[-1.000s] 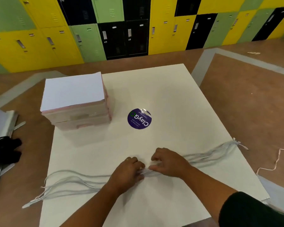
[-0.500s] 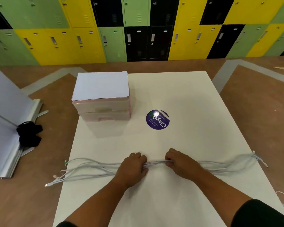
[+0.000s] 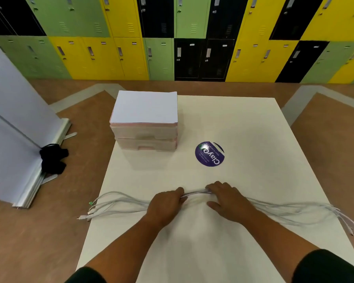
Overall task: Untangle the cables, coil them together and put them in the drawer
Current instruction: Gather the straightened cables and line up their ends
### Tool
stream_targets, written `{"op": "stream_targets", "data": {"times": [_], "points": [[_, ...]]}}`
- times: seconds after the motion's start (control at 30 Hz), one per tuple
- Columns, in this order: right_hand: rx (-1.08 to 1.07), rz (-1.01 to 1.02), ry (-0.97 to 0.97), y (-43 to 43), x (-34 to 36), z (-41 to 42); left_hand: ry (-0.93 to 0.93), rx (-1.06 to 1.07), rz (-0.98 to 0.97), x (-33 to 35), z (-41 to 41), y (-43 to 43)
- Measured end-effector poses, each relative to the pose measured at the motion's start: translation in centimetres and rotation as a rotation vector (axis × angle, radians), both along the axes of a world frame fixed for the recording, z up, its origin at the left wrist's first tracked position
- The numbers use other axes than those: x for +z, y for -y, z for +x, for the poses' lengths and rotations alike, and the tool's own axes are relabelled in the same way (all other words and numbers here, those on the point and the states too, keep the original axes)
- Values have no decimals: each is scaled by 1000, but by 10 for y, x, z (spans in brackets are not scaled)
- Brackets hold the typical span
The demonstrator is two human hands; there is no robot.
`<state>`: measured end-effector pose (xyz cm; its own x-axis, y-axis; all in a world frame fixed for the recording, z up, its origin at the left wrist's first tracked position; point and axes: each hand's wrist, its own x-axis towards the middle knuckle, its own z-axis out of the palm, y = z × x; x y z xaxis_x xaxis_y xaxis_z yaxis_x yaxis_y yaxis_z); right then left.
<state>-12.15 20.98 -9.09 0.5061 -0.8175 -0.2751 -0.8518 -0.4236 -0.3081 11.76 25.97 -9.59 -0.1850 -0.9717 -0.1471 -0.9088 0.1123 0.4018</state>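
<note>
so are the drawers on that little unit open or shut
Shut. Both drawers of the drawer unit sit flush with its front, none pulled out. The cables lie on the table.

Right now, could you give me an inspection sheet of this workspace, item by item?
Surface: white table, flat.
Job's things: drawer unit, two drawers, both shut.
Clutter: round purple sticker on the table.
Hands: left hand and right hand both grip the bundle mid-length.
Cables: white cables laid straight across, ends fanning past both table edges, not coiled.
Surroundings: coloured lockers, brown floor, white panel with a black item at its base.
</note>
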Motion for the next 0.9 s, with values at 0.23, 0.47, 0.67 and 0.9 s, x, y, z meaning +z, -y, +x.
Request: {"op": "stream_targets", "data": {"times": [0.23, 0.47, 0.67, 0.9], "points": [[127, -124, 41, 5, 7, 39, -86, -22, -77, 12, -17, 10], [58, -10, 121, 21, 32, 37, -258, 42, 18, 24, -7, 13], [-68, 12, 128, 33, 42, 27, -179, 154, -48, 20, 30, 16], [-154, 99, 142, 43, 35, 25, -145, 152, -52, 20, 20, 17]]}}
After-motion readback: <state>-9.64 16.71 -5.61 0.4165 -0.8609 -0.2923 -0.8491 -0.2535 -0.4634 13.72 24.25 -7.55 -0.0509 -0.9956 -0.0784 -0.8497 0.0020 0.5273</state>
